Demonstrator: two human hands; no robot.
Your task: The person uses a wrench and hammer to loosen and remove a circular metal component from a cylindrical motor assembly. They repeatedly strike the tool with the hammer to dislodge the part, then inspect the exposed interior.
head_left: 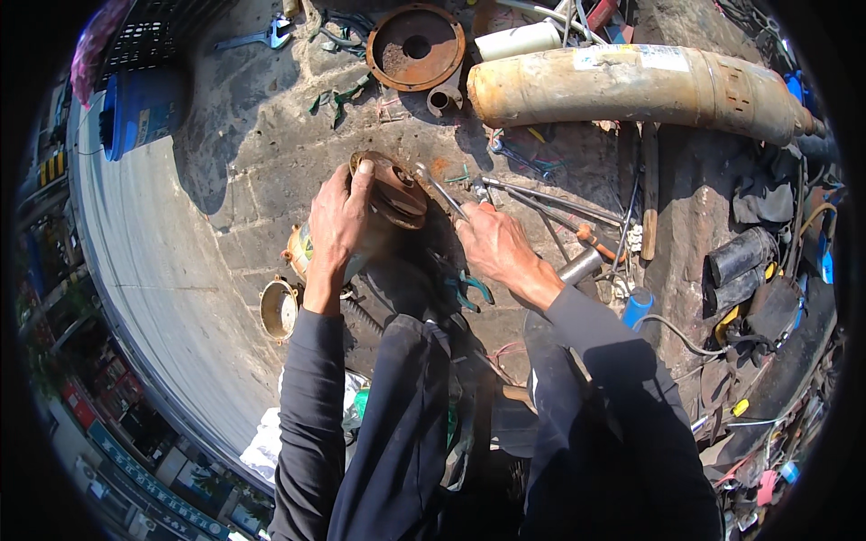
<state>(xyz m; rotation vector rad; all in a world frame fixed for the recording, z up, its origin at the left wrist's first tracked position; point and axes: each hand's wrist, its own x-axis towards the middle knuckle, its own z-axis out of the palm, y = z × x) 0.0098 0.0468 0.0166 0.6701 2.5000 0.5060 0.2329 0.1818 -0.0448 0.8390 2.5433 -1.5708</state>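
Closest to us, at six o'clock from the rusty part we are holding, stretch our dark trouser legs (392, 397). A bit farther out on the dusty ground (257, 243) lie a small round metal ring (270, 311) between seven and eight, teal-handled pliers (474, 290) near five, and a blue cylinder (637, 307) at four. Beyond these, our right hand (505, 252) has its fingers wrapped round a metal-shafted tool (444, 194). Our left hand (339, 216) pinches the round rusty part (397, 191), thumb over its rim, holding it tilted at the clock's centre; the tool's tip is just beside it, though we cannot tell if they touch. Farther off sit a blue bin (140, 122) between nine and ten, a long stained cylinder (622, 88) at two, a rusty flange (442, 47) at twelve, and an adjustable wrench (257, 39) between ten and eleven.
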